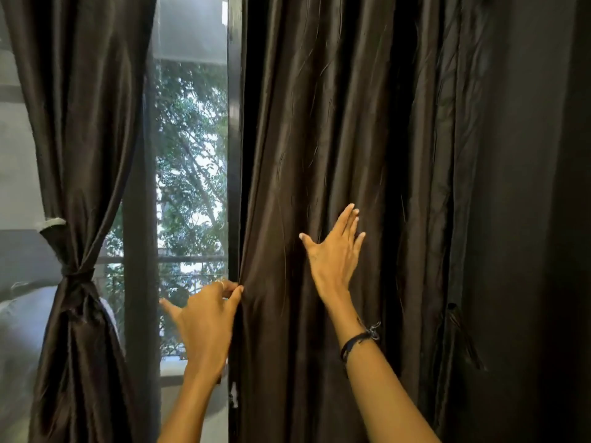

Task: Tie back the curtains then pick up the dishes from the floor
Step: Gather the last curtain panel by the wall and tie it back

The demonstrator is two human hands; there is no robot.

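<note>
Already the left curtain (76, 187) is seen knotted at the frame's left. At lower centre, the right curtain's (335, 139) inner edge is pinched by the left hand (204, 318). Right of it, the right hand (335, 251) is laid flat, fingers spread, against the folds. The fabric is judged soft, light and slippery, best gathered at mid-height.

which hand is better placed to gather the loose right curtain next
Left. The left hand already pinches the right curtain at its inner edge, so it can pull the edge across; the right hand lies flat and open on the folds.
</note>
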